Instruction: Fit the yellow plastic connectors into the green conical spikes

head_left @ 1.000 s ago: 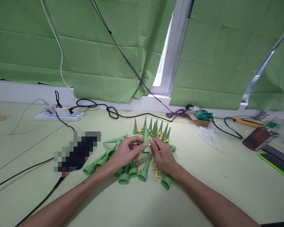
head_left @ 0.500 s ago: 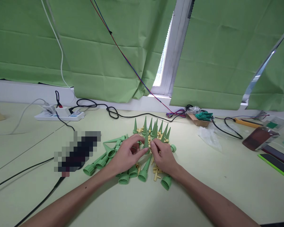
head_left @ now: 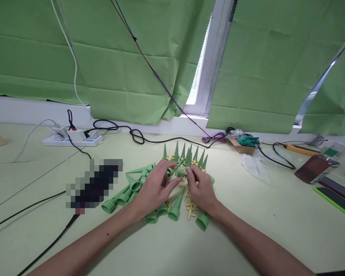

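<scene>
My left hand (head_left: pixel 156 184) is curved over the pile, thumb and index finger apart beside a tilted green plastic cone (head_left: pixel 180 173). The thumb tip is close to the cone's rim; whether it touches is unclear. My right hand (head_left: pixel 201 187) is closed, thumb and index finger pinched at the cone's right side. Behind them, several green cones (head_left: pixel 176 152) stand upright with pale yellow branched fittings (head_left: pixel 170 157) around their bases. More hollow green cones (head_left: pixel 175 207) lie loose near my wrists, and yellow T-shaped fittings (head_left: pixel 190 211) lie by my right hand.
A black cable (head_left: pixel 161 140) runs along the back of the table from a white power strip (head_left: pixel 74 141). To the right are a small cardboard box (head_left: pixel 243 147) with green ties, a clear plastic bag (head_left: pixel 255 166), a dark reddish case (head_left: pixel 316 168) and a green-edged phone (head_left: pixel 337 203).
The cone between my hands has gone from upright to tilted. My left fingers have spread wider, and my right fingers have shifted slightly onto the cone's side.
</scene>
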`<state>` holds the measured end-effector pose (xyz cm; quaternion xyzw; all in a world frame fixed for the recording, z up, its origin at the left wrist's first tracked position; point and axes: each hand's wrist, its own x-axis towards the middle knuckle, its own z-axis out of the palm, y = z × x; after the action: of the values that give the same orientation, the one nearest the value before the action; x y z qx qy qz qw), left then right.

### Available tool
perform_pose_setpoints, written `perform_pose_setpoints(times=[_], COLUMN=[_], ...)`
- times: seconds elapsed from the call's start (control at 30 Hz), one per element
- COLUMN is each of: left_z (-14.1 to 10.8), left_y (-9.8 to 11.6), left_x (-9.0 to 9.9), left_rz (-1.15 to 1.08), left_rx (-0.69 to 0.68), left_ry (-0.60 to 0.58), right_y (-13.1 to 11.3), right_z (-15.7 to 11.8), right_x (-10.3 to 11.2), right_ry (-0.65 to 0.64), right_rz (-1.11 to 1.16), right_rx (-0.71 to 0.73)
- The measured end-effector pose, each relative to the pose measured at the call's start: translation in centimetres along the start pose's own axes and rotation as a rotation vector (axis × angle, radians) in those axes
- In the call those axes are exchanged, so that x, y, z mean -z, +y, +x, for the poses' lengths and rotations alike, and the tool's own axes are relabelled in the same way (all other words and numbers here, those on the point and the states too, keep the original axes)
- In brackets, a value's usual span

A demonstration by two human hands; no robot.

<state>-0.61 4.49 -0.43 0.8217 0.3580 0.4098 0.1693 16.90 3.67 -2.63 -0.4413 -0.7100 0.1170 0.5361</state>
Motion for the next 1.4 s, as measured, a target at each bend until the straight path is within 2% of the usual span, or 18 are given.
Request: perform_pose_setpoints(times=[0.2, 0.33, 0.5, 0.83, 1.13, 1.4], left_z=[0.58, 0.83, 0.71, 0.61, 0.52, 0.02], left_y=[0.57, 0.29, -0.11, -0.32, -0.19, -0.01], left_x=[0.5, 0.4, 0.2, 0.05, 0.16, 0.38], left_rz=[-0.034, -0.13, -0.175, -0.083, -0.039, -0.034], left_rx=[0.119, 0.218, 0.258, 0.184, 0.005, -0.084], left_ry=[-0.069, -0.174, -0.201, -0.146, -0.094, -0.119], right_y=[0.05, -0.13, -0.05, 0.25, 0.21, -0.12], right_z=[-0.01, -0.08, -0.1, -0.24, -0.17, -0.1], right_x=[0.1, 0.16, 0.2, 0.07, 0.08, 0.18], right_ry=[0.059, -0.015, -0.072, -0.1, -0.124, -0.154], right_rz=[0.024, 0.077, 0.131, 0.083, 0.051, 0.031], right_rx=[-0.002, 0.06, 0.072, 0.031, 0.048, 0.045])
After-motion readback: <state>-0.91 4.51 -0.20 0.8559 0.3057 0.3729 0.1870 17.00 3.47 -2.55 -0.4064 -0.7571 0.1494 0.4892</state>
